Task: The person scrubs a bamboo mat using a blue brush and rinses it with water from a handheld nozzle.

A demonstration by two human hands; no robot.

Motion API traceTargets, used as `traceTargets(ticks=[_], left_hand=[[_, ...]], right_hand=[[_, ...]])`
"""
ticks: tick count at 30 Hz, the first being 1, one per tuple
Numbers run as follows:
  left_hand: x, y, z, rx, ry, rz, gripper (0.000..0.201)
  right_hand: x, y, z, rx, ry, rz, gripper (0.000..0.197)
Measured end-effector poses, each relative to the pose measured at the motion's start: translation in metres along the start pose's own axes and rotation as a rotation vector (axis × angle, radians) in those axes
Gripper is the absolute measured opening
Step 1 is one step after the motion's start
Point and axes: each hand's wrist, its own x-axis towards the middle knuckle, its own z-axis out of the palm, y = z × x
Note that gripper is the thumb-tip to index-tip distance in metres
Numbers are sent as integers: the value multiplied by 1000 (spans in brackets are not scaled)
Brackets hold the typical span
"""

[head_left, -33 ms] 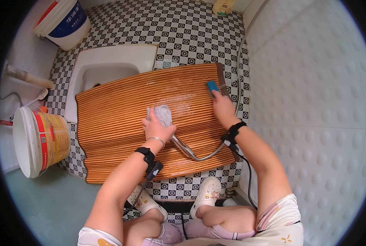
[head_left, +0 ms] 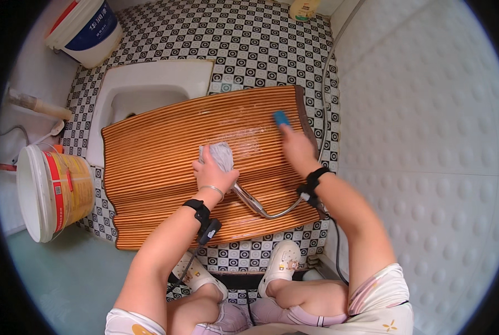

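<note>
A brown-and-tan striped mat (head_left: pixel 165 162) lies in wavy folds before me, its surface wet and shiny in the middle. My left hand (head_left: pixel 213 174) is closed over a crumpled grey cloth (head_left: pixel 222 156) on the mat. The chrome shower handle (head_left: pixel 248 199) runs up to this hand; its head is hidden, and a metal hose trails off right. In my right hand (head_left: pixel 298 149), near the mat's dark right edge, is a small blue block (head_left: pixel 281 118), blurred; I cannot tell whether it is a brush or a sponge.
Beyond the mat's far left side is a white squat toilet (head_left: pixel 157 72), partly covered. A yellow-and-red bucket (head_left: pixel 70 187) lies tilted at left; a white-and-blue bucket (head_left: pixel 90 33) stands behind. The shower hose (head_left: pixel 324 95) follows the right wall. At the back stands a yellowish bottle (head_left: pixel 303 8).
My right hand has slid a little left over the mat with the blue block. My left hand, the cloth and the shower handle stay in place.
</note>
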Motion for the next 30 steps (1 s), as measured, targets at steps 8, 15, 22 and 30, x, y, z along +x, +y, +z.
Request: traceTargets(ticks=[8, 15, 22, 30], left_hand=[[23, -12, -20, -5, 141, 68, 104], [51, -8, -68, -181, 380, 480, 96], [53, -13, -86, -148, 293, 499, 95], [58, -22, -80, -197, 254, 436, 96]], right_hand=[[6, -43, 13, 133, 21, -172, 35], [60, -25, 27, 417, 170, 88, 36], [76, -121, 45, 241, 2, -386, 33], [107, -87, 26, 528, -81, 73, 34]])
